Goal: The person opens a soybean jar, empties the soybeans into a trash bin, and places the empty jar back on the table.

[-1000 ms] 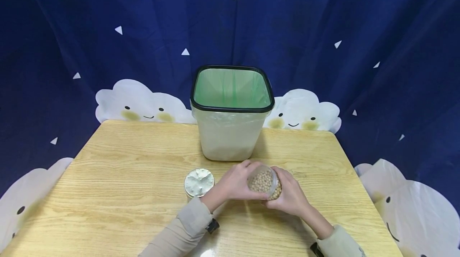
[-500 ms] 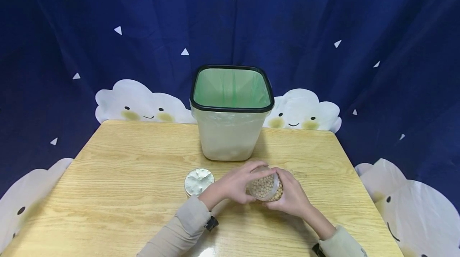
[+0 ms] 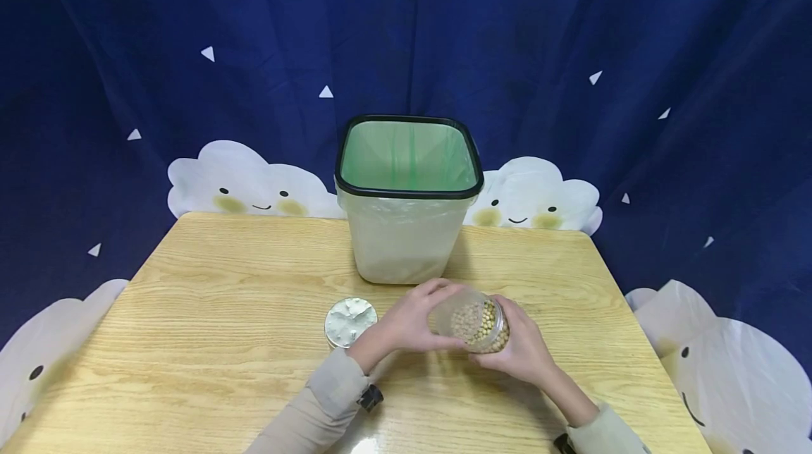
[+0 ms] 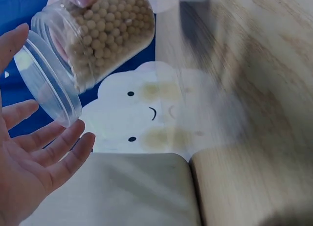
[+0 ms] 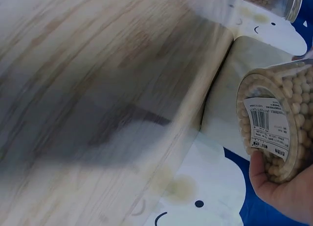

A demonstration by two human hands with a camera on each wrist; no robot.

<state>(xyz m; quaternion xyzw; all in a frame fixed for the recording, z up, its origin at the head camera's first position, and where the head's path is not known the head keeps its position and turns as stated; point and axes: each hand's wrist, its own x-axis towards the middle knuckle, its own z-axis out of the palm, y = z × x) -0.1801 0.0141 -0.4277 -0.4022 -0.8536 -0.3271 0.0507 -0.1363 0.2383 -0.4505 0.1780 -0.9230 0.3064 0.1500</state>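
Observation:
A clear plastic jar (image 3: 500,335) of round beige balls, perhaps dried beans, is tilted with its mouth toward the left. My right hand (image 3: 521,347) grips it around the side; a printed barcode label (image 5: 266,123) shows on its base. In the left wrist view a clear round lid (image 4: 48,81) stands just off the jar's mouth, a narrow gap on one side. My left hand (image 3: 406,323) holds this lid by its rim between thumb and fingers. Left of that hand a second jar (image 3: 350,322) stands upright, topped with a wrinkled silvery seal.
A white bin (image 3: 406,239) with a black rim and green inside stands behind the hands. All rests on a light wooden table (image 3: 222,320). A dark blue curtain (image 3: 266,38) with white clouds hangs behind.
My left fingers have shifted their grip on the lid, and the lid has come away from the jar to the left. The right hand and jar have moved slightly right.

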